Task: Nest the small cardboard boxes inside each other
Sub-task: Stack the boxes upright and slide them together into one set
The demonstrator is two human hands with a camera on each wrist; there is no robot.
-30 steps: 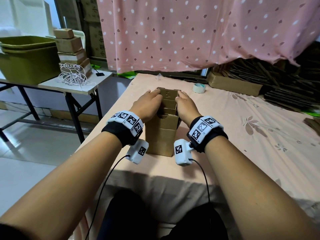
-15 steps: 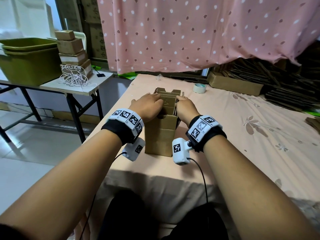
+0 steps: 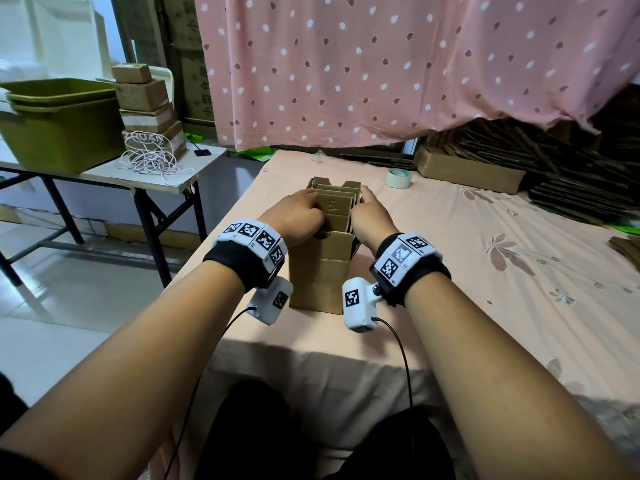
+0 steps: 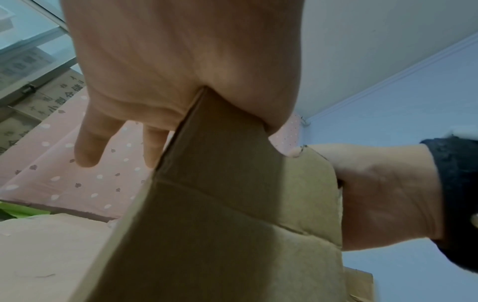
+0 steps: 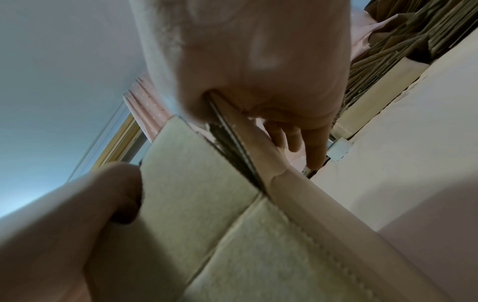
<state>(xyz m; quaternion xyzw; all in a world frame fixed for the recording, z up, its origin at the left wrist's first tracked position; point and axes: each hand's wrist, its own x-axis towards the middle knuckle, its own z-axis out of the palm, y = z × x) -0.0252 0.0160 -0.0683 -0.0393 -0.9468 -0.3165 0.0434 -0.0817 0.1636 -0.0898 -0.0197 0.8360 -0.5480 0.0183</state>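
Your left hand grips the outer cardboard box wall at nine o'clock; right hand grips three o'clock; inner boxes stand upright between, equally near both.

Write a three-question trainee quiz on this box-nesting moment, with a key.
1. True or false: the outer cardboard box stands upright on the pink-covered table.
2. Multiple choice: the roll of tape lies A) inside the box, B) on the table beyond the right hand, C) on the side table.
3. Fill in: the left hand grips the box's ___ edge.

Key: 1 true. 2 B. 3 top.
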